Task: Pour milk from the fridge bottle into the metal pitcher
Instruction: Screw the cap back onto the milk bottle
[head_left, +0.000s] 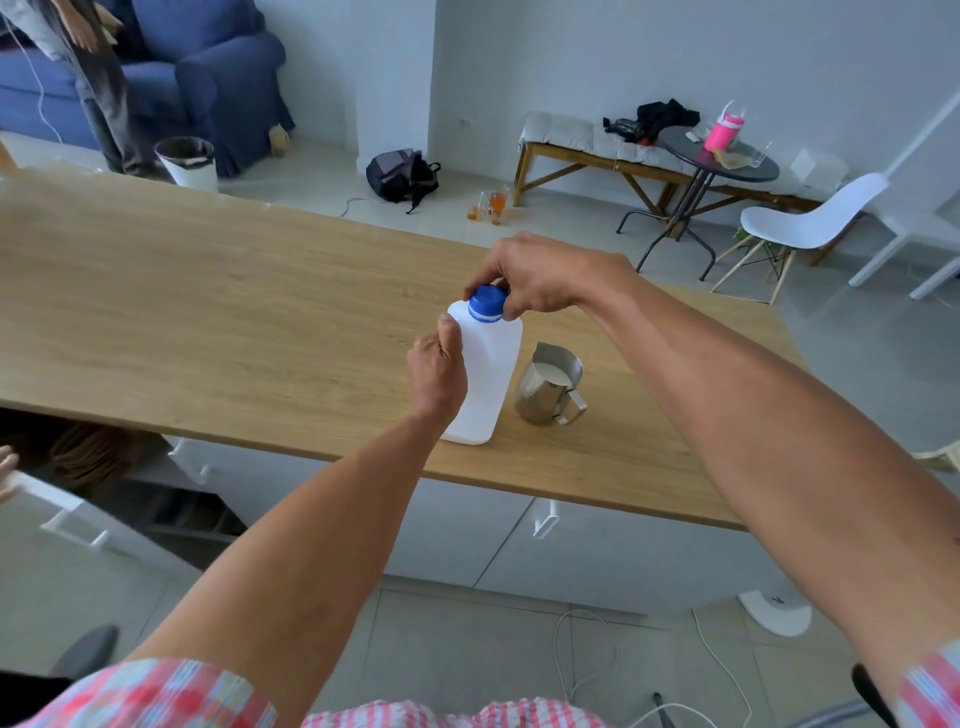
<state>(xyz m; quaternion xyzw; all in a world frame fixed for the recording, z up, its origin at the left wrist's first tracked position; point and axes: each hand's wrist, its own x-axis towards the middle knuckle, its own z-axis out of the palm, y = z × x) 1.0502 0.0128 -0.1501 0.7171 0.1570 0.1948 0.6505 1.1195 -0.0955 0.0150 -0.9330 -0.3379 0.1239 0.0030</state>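
Milk already sat in the metal pitcher (550, 384) just right of the bottle (485, 374) near the bench (208, 312) edge; left hand (436, 374) clamped the bottle, right hand (545, 280) pinched the blue cap (487, 304), so a twisting slip risked knocking the pitcher.

Left hand (436, 374) steadies the milk bottle (485, 384); right hand (545, 280) pinches its blue cap (487, 303) beside the milk-filled pitcher (550, 384).

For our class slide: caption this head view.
Left hand steadies milk bottle; right hand grips blue cap; pitcher holds milk.
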